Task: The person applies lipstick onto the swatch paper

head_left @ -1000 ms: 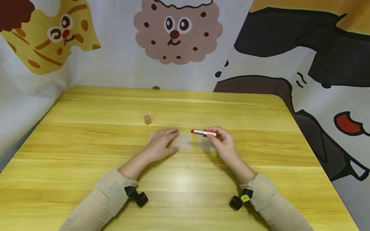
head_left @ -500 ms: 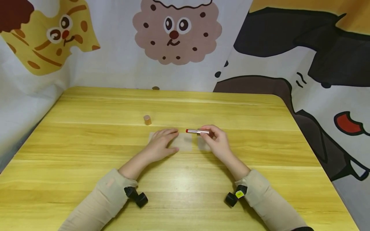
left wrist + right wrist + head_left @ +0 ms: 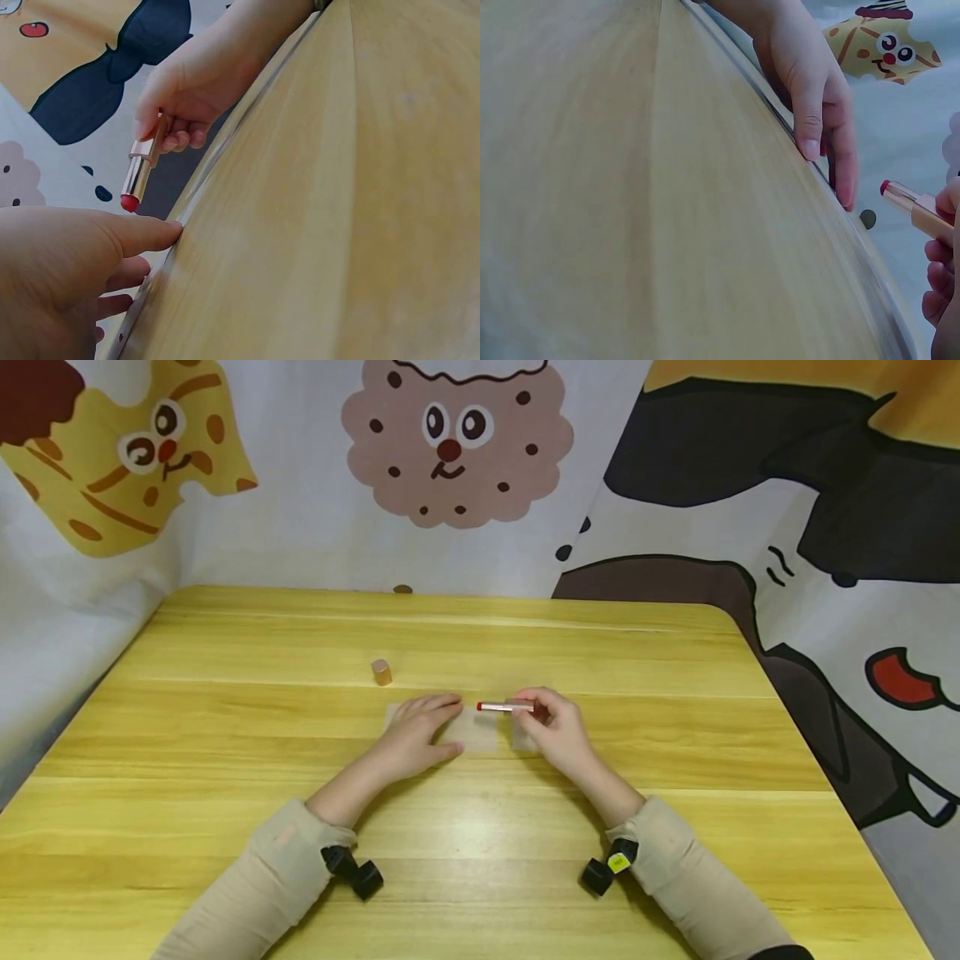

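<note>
My right hand (image 3: 561, 733) pinches a lipstick (image 3: 497, 707) by its rose-gold base, with the bare red tip (image 3: 130, 202) pointing left toward my other hand. In the right wrist view the lipstick (image 3: 909, 201) shows its shiny inner tube above the base. My left hand (image 3: 408, 739) lies palm down with spread fingers on a thin, pale translucent strip (image 3: 480, 737), covering much of it. The lipstick's tip overlaps the strip's upper right part in the head view. A second small translucent piece (image 3: 523, 739) lies under my right fingers, partly hidden.
A small rose-gold cap (image 3: 382, 673) stands on the wooden table (image 3: 480, 827) beyond my left hand. Behind the table hangs a white cloth (image 3: 300, 527) with cartoon prints. Black cameras are strapped at both wrists.
My right hand has moved left with the lipstick, bringing its red tip over the strip and slightly nearer to me. The left hand has stayed in place.
</note>
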Demonstrator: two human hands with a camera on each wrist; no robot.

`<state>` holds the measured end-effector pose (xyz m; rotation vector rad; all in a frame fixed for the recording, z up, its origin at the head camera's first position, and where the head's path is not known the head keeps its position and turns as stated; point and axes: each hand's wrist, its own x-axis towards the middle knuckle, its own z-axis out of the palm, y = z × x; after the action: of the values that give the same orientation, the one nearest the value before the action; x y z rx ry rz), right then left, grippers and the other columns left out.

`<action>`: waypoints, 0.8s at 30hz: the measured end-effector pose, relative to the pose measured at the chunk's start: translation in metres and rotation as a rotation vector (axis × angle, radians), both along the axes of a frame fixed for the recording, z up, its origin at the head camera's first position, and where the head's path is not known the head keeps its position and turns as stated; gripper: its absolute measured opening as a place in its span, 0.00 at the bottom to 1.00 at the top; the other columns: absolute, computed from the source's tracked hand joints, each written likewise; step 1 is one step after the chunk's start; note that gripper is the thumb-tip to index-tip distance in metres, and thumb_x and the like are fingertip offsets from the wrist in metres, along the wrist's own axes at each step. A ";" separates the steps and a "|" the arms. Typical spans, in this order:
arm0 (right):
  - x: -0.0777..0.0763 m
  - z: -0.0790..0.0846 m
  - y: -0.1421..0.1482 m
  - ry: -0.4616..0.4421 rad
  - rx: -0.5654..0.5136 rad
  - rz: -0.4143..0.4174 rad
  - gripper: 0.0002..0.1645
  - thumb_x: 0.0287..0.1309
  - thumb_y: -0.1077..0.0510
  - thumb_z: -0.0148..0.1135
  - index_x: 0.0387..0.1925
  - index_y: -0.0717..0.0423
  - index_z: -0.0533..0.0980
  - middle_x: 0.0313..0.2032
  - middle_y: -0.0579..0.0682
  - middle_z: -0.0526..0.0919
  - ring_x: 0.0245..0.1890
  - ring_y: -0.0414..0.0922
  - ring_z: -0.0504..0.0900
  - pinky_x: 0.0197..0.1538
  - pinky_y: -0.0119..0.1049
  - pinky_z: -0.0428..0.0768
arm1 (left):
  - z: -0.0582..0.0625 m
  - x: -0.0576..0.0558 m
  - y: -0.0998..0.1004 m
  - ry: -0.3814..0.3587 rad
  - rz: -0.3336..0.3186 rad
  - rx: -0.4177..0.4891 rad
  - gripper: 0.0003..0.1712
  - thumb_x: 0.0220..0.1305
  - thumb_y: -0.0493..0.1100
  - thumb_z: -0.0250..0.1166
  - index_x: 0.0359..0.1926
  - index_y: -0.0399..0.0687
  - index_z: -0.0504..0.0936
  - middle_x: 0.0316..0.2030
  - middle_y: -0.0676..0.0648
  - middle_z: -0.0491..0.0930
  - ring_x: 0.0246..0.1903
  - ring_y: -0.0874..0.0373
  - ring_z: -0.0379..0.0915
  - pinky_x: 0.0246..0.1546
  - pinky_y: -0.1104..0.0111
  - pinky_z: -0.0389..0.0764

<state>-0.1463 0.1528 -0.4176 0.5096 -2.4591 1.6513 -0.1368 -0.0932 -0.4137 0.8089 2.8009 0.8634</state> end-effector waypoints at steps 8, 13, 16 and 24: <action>0.005 0.007 -0.003 0.021 0.059 0.013 0.07 0.56 0.67 0.65 0.38 0.63 0.81 0.26 0.50 0.75 0.25 0.44 0.70 0.27 0.30 0.70 | 0.000 0.000 0.000 0.004 0.000 0.001 0.36 0.64 0.51 0.65 0.67 0.38 0.66 0.68 0.43 0.61 0.68 0.46 0.51 0.66 0.48 0.45; 0.000 -0.005 -0.001 0.054 0.094 0.032 0.07 0.55 0.65 0.67 0.38 0.60 0.81 0.26 0.47 0.75 0.25 0.44 0.70 0.26 0.31 0.70 | 0.000 0.000 0.000 0.003 0.003 0.001 0.36 0.64 0.51 0.65 0.67 0.38 0.66 0.68 0.43 0.61 0.68 0.46 0.52 0.66 0.48 0.46; 0.000 -0.005 -0.001 0.068 0.116 0.040 0.07 0.56 0.64 0.67 0.38 0.60 0.81 0.27 0.47 0.75 0.25 0.43 0.71 0.25 0.31 0.71 | -0.001 0.000 0.001 0.005 0.005 0.000 0.36 0.64 0.51 0.65 0.67 0.38 0.66 0.68 0.43 0.61 0.68 0.46 0.52 0.66 0.48 0.46; 0.000 -0.005 -0.001 0.088 0.145 0.060 0.08 0.57 0.62 0.67 0.39 0.59 0.81 0.27 0.47 0.75 0.25 0.43 0.70 0.25 0.32 0.71 | 0.000 0.001 0.000 0.005 0.007 -0.003 0.37 0.63 0.51 0.65 0.67 0.38 0.66 0.69 0.43 0.61 0.68 0.46 0.52 0.66 0.47 0.46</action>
<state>-0.1461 0.1522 -0.4229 0.6664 -2.5339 1.4445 -0.1361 -0.0930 -0.4139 0.8022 2.8105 0.8593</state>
